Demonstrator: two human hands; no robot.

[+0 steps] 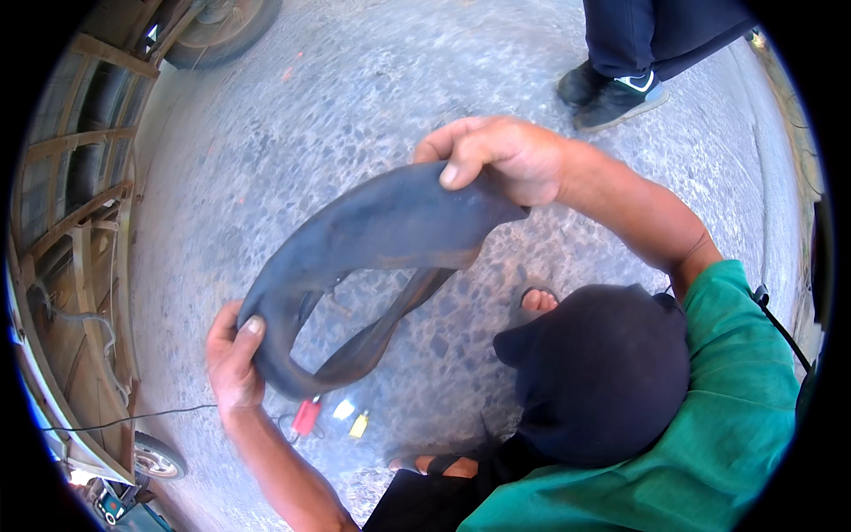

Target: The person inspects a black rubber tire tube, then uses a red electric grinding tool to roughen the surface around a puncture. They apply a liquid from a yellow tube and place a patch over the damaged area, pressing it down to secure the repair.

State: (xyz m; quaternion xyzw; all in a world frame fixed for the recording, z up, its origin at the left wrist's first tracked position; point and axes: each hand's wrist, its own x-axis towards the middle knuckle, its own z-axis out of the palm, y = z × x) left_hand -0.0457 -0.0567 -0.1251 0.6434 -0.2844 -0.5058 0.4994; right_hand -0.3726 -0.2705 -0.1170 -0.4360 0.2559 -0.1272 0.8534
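A flattened black rubber inner tube is stretched in a loop above the ground between my two hands. My left hand grips its lower left bend, with the thumb on top. At the upper right end my right hand pinches the rubber, thumb toward me and fingers behind. The near strand of the loop hangs twisted below the far one. On the ground just below the left bend lie a small red object, a small white piece and a little yellow container.
Another person's dark trousers and shoes stand at the upper right. A wooden frame structure lines the left, with a wheel at the top and another lower down. A thin black cable runs from the left. My sandalled foot rests on the rough stone-patterned floor.
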